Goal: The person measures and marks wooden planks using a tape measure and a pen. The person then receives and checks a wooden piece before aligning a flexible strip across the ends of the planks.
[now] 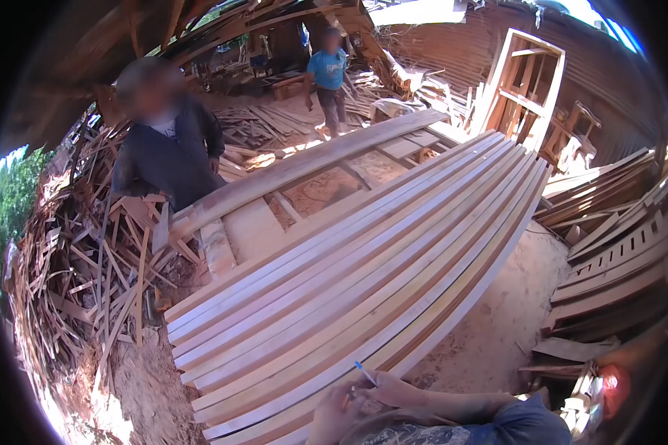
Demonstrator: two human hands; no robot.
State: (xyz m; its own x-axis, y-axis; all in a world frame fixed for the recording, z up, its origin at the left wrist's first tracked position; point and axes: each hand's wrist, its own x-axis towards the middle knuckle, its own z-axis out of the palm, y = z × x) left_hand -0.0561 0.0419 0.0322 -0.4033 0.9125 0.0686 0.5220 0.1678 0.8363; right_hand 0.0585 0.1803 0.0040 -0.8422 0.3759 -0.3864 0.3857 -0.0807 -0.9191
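Head view: beside the planks (334,278), the right hand (387,391) is pinching a blue-tipped pen (364,372); grip of left hand (334,411) indiscernible.

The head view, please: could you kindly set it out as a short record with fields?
Right hand: holds a blue-tipped pen
Left hand: close beside the right; grip unclear
Nearest timber: long wooden strips, side by side
Beyond strips: long plank
People: person in dark clothing, left; person in blue shirt, farther back
Far right: wooden frame, on end
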